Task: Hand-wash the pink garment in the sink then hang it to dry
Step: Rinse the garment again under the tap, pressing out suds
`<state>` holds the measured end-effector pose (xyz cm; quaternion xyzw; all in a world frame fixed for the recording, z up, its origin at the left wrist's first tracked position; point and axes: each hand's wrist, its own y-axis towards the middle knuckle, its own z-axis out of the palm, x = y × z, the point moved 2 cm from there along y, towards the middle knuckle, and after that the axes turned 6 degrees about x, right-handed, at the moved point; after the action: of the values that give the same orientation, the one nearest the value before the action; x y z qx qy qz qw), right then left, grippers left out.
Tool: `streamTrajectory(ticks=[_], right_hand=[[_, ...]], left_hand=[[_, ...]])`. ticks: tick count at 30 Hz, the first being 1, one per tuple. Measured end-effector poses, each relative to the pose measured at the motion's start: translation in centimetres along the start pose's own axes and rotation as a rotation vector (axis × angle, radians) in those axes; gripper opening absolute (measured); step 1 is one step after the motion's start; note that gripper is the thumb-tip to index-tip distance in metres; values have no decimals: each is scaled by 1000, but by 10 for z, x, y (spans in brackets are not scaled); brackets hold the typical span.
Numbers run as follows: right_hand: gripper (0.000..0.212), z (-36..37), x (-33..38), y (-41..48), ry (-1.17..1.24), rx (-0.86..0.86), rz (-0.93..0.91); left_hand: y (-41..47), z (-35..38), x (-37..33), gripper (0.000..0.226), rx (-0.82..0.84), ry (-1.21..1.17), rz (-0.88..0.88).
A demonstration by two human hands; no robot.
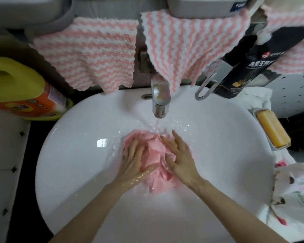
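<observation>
The pink garment (154, 156) lies crumpled and wet in the middle of the white sink (74, 155). Water runs onto its far edge from the chrome faucet (160, 100). My left hand (132, 158) lies on the garment's left side with fingers spread and fairly straight, pressing down. My right hand (180, 155) rests flat on its right side, fingers pointing toward the stream. Both hands are wet. A small yellow spot shows under my right fingers; what it is I cannot tell.
A yellow bar of soap (272, 131) sits in a white dish at the sink's right rim. A yellow detergent jug (19, 90) stands at left. Pink-and-white striped towels (179, 44) hang behind the faucet. A dark bottle (242, 71) hangs at back right. A floral cloth (295, 195) lies right.
</observation>
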<state>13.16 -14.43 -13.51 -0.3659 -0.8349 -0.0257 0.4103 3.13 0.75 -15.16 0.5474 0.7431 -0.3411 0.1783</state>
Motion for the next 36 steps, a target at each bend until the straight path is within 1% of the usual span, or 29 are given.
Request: streamTrajectory(ticks=[2, 5, 7, 9, 13, 15, 17, 19, 21, 22, 23, 24, 25, 26, 27, 28, 29, 30, 31, 33, 34, 36], right_hand=[[56, 20, -9, 5, -123, -64, 33], [64, 33, -16, 13, -354, -133, 85], [67, 35, -19, 16, -453, -197, 66], [60, 37, -21, 23, -491, -276, 36], [45, 40, -24, 40, -577, -348, 26], [41, 38, -23, 50, -562, -370, 27], [39, 35, -18, 59, -498, -351, 39], [38, 28, -10, 68, -403, -290, 80], [44, 18, -5, 73, -242, -218, 206], [47, 13, -7, 75, -115, -174, 286], [44, 6, -9, 73, 73, -159, 355], [35, -2, -12, 68, 306, -169, 379], [23, -12, -13, 60, 460, -198, 363], [19, -21, -12, 50, 514, -210, 312], [27, -27, -10, 38, 520, -181, 247], [35, -29, -10, 28, 503, -141, 174], [41, -29, -8, 19, 424, -112, 115], [47, -24, -7, 14, 326, -77, 47], [54, -17, -7, 9, 188, -52, -14], [62, 8, -11, 6, -90, -40, -61], [62, 20, -13, 5, -170, -52, -63], [61, 37, -16, 6, -275, -94, -40]], left_hand=[[3, 18, -5, 74, -112, 240, 21], [5, 30, -12, 52, -231, 379, 7], [10, 34, -10, 46, -273, 391, -22], [15, 36, -8, 45, -298, 390, -54], [32, 35, -5, 42, -394, 340, -46], [41, 32, -3, 41, -392, 358, -80], [51, 26, -4, 38, -319, 327, -148], [59, 16, -6, 34, -214, 237, -207], [61, 0, -12, 32, -139, 128, -290], [59, -7, -12, 30, -163, 40, -329], [56, -14, -10, 29, -211, -88, -370], [50, -21, -10, 31, -268, -213, -396], [42, -29, -12, 36, -322, -272, -400], [34, -34, -13, 39, -377, -258, -351], [27, -36, -14, 41, -421, -168, -259], [21, -35, -15, 44, -432, -16, -151], [18, -30, -12, 47, -419, 150, -48], [17, -24, -7, 47, -375, 257, 21], [17, -17, 1, 46, -321, 296, 54], [16, -5, 7, 50, -194, 333, 46], [15, 1, 9, 56, -140, 360, 24], [13, 10, 12, 62, -126, 393, -12]])
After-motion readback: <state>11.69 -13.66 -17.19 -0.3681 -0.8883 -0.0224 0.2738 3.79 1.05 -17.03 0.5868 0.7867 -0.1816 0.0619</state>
